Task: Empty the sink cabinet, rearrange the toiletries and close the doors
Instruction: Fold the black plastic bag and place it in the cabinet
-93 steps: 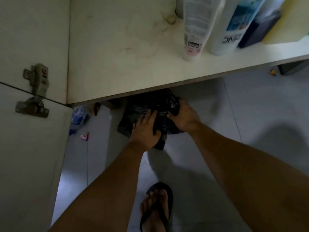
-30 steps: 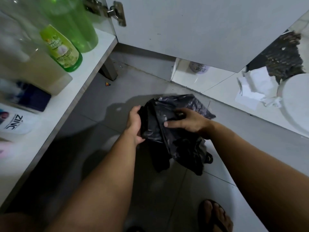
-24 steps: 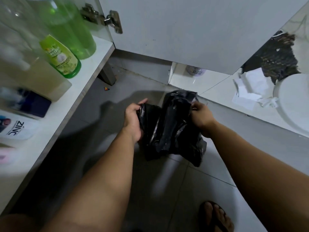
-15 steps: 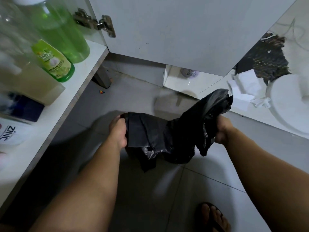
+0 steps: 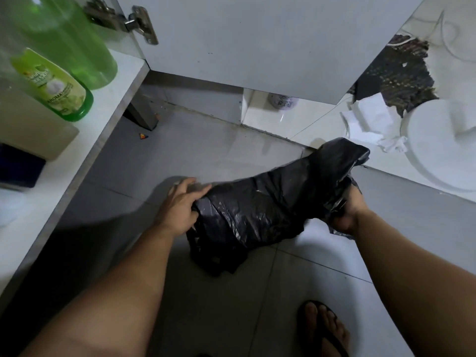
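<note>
A crumpled black plastic bag (image 5: 270,210) is stretched between my two hands above the grey floor tiles. My left hand (image 5: 179,206) rests on its left end with the fingers spread over the plastic and the thumb under it. My right hand (image 5: 347,215) is closed around the bag's right end, whose bunched top sticks up past the fist. On the white cabinet shelf (image 5: 108,117) at the left stand a small green bottle (image 5: 55,86), a large green bottle (image 5: 77,39) and a dark blue box (image 5: 18,168).
The open cabinet door (image 5: 257,39) with its metal hinge (image 5: 134,21) hangs across the top. A white round bin lid (image 5: 443,143), crumpled white paper (image 5: 371,124) and a dark mat (image 5: 401,73) lie at the right. My sandalled foot (image 5: 324,328) is at the bottom.
I lifted the black bag from under the shelf and turned to the right. My hands have pulled apart, stretching the bag wide. My left fingers have loosened and spread.
</note>
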